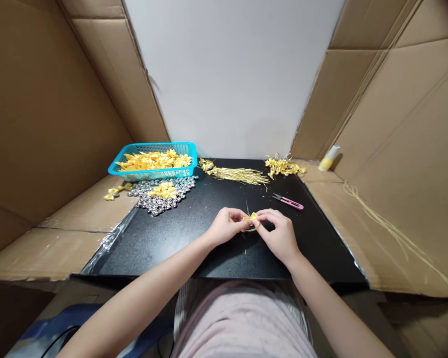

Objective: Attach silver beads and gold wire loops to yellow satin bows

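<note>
Both hands meet over the front middle of the black table (153,248). My left hand (228,224) pinches one side of a small yellow ribbon bow (253,217). From the other side my right hand (278,231) grips the same bow with thumb and forefinger. A thin yellow cord (252,229) loops below the bow, and a loose end sticks up above it. Fingers hide part of the bow. Beyond the right hand lies a pair of pink thread snips (288,201).
A turquoise basket (153,175) of yellow bows stands back left. Before it are silver bell-like beads (155,205) with several bows on top. Cut yellow cords (242,175) lie at the back, beside finished-looking bows (281,165). A thread spool (329,158) stands right. Cardboard walls flank the table.
</note>
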`<state>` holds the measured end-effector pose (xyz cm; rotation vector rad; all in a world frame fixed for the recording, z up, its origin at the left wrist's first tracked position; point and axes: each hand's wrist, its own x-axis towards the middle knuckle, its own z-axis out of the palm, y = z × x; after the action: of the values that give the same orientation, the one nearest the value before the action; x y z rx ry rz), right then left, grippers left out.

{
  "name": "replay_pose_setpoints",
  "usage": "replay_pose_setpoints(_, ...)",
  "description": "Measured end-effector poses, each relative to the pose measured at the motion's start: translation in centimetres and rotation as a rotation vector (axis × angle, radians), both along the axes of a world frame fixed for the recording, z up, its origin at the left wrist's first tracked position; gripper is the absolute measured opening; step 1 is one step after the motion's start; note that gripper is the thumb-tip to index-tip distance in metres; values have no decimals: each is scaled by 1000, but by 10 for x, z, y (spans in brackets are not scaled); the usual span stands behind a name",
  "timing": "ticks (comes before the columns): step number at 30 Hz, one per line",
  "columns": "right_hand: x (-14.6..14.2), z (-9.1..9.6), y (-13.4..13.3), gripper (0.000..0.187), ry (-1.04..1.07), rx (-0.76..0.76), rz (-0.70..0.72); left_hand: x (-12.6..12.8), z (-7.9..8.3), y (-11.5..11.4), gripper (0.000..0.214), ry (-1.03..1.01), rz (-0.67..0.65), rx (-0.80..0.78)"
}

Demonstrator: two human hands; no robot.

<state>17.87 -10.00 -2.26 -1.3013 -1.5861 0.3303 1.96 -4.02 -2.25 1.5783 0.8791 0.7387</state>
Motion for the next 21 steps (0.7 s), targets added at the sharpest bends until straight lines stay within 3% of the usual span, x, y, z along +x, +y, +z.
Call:
replay_pose_setpoints(7,14,8,-1,13,170,-95,6,-5,-1,0,31,36,21,47)
replay_pose_setpoints(10,24,12,5,24,295,-312,73,-7,5,-4,26,75,-1,94)
replay_pose_setpoints(15,24,20,24,42,373,-674,350,-6,17,-12,18,120,-60,152)
replay_pose_setpoints(18,17,23,39,32,411,-728,402,-4,16,-12,19,140,-84,146)
replay_pose_setpoints(21,11,28,49,25,421,-687,408,-4,11,-7,22,139,-86,108)
